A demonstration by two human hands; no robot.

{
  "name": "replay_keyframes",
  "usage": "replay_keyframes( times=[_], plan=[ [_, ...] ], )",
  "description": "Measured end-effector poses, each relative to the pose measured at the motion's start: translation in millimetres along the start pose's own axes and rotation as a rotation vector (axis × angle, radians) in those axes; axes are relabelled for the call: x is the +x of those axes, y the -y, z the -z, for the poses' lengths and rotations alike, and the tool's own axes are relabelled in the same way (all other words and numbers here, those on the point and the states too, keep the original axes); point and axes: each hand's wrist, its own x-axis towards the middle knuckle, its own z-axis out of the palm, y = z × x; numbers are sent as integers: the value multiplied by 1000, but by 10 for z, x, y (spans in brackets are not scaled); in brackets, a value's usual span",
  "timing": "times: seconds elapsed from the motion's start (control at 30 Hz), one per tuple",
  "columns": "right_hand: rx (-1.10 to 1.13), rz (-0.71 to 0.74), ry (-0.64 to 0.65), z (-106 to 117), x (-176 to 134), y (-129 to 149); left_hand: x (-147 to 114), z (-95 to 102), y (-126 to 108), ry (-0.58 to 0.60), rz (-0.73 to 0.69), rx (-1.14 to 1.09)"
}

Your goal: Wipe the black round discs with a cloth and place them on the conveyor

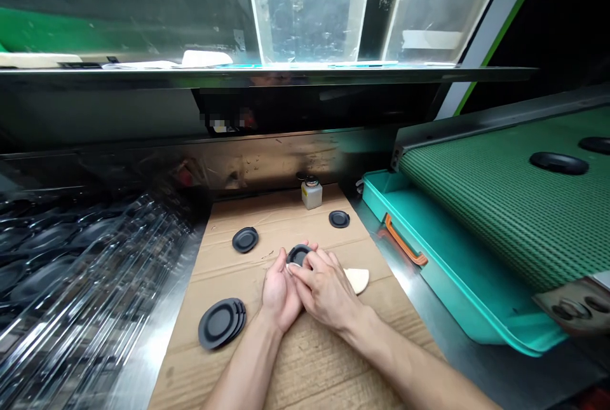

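Your left hand (280,295) is palm up, fingers curled around a black oval piece (298,253), held over the middle of the cardboard (314,365). Your right hand (328,286) is bent over it, fingers closed in at its near side; can't tell whether they pinch anything. Cream pad (358,280) lies just beside your right hand, toward the cardboard's right edge. Overlapping stack of black pieces (220,324) near the left edge; one loose piece (245,240) toward the far left corner, another (339,219) near the right edge, toward the far right corner. Small bottle (312,195) stands near the far edge. Off the right edge: teal bin (457,299), partly under a green conveyor (500,187) carrying two dark pieces (558,163). Clear plastic trays (119,283) sit off the left edge.
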Motion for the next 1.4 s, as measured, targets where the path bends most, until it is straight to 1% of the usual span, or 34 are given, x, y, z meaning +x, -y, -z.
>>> replay_keyframes(
  times=[0.17,0.27,0.33,0.43,0.5,0.6,0.67,0.73,0.8,0.9,0.97,1.07,1.13,1.27,1.4],
  plan=[
    [-51,-42,-14,37,33,-28,10,9,-18,45,-27,15],
    [-25,38,40,87,12,-51,18,13,-51,19,-35,17],
    [-13,66,65,119,-12,-60,21,9,-59,13,-18,22],
    [-26,21,39,130,-9,-69,31,7,-46,42,12,24],
    [-33,17,24,121,8,-82,41,21,-50,52,-3,18],
    [-27,72,60,125,5,-136,54,53,-106,5,-62,6],
    [-24,63,67,148,-13,-195,57,66,-159,-38,-109,-5],
    [-1,27,28,182,-22,-257,56,68,-200,-58,-151,-12],
    [53,-1,-45,216,-15,-302,53,63,-217,-53,-176,-18],
    [122,-34,-129,225,-1,-320,48,51,-194,-35,-178,-20],
    [117,-34,-125,186,1,-301,43,41,-152,-7,-147,-8],
    [56,12,-78,87,19,-251,34,20,-60,48,-81,28],
    [6,17,-87,31,61,-231,30,9,0,68,-66,41],
    [-81,-54,-151,4,150,-268,32,1,57,71,-94,50],
    [-77,-92,-153,33,128,-309,28,4,54,58,-94,86]
  ],
)
